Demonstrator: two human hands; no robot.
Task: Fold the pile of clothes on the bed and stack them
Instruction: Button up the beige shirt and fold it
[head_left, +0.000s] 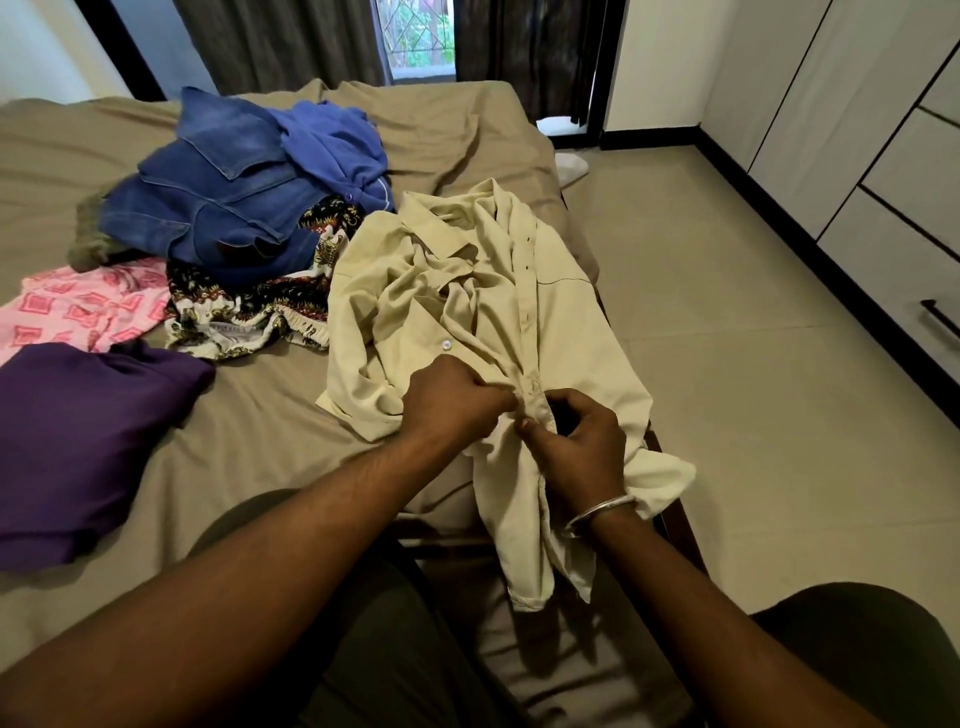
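Both hands' grip, left hand (451, 397), right hand (582, 441), pinching cream shirt (467, 291), bed (270, 431)

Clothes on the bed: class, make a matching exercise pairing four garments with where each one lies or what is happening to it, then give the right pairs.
Column one:
1. cream shirt
2. denim jacket
3. purple garment
4. pink patterned cloth

Column two:
A. on top of the pile
B. nearest the left edge, beside the pile
C. pinched at its button strip by the left hand and the right hand
D. lying flat, closest on the left

Pairs: 1-C, 2-A, 3-D, 4-B
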